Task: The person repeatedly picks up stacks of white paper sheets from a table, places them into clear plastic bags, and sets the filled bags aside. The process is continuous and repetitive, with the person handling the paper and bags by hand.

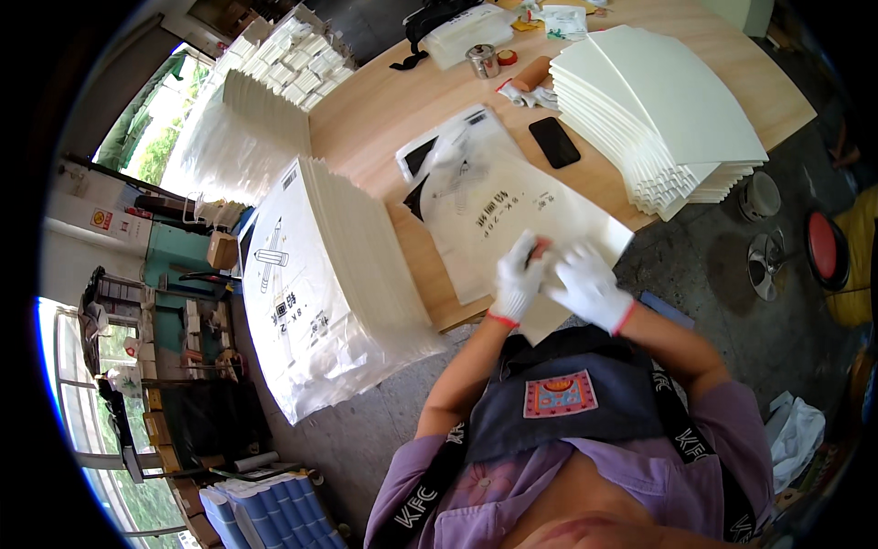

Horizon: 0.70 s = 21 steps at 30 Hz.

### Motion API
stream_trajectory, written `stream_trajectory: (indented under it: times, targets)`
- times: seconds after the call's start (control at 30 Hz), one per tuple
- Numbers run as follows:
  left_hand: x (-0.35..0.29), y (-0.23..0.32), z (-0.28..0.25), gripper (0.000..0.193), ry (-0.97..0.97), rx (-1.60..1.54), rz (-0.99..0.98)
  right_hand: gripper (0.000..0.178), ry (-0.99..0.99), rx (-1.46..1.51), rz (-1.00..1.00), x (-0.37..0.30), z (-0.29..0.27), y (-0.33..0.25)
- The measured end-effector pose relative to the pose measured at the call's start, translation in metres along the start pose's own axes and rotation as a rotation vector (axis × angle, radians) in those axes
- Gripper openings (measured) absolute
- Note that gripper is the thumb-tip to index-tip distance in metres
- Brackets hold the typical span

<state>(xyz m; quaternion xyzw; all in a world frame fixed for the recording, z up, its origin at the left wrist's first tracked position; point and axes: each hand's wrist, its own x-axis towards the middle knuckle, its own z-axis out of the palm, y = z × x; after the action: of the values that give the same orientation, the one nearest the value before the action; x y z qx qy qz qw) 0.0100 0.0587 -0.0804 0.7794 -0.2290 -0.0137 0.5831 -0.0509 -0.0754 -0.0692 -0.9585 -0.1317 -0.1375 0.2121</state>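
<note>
A plastic bag of drawing paper (pixel 512 206), pale with dark print and a pencil drawing, lies on the table in front of me. Over its near edge, my left hand (pixel 518 282), in a white glove with a red cuff, is closed on a small reddish thing (pixel 541 245) whose kind I cannot make out. Close beside it is my right hand (pixel 590 285), gloved the same way, above the bag's near right part. Its fingers are smeared by motion, so their grip does not show. Another printed bag (pixel 416 151) lies partly under the first one.
A tall stack of bagged paper (pixel 306 274) stands left, with another (pixel 247 128) behind. White sheets (pixel 668 101) are piled in fanned layers at right. A black phone (pixel 554 143), spare gloves (pixel 530 95) and a metal tin (pixel 482 61) lie farther back. A stool (pixel 826 249) stands right.
</note>
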Motion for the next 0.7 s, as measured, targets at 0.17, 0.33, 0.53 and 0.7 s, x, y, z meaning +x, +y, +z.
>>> stream_trajectory:
  times: [0.17,0.33,0.53,0.7]
  targets:
    - [-0.073,-0.012,-0.011,0.011,-0.241,0.072,0.026,0.031,0.374,-0.244,0.203,-0.031,-0.003,0.02]
    - [-0.105,-0.083,-0.049,0.013,0.146,0.837,0.019,0.023,-0.161,-0.323,0.369,-0.04,0.016,0.051]
    - [-0.164,-0.042,-0.063,0.021,0.535,-0.098,-0.538,0.021,-0.419,-0.306,0.056,-0.071,-0.032,0.005]
    - [-0.195,-0.001,-0.069,0.018,0.152,-0.061,-0.346,0.014,-0.607,-0.251,-0.072,-0.11,-0.045,-0.005]
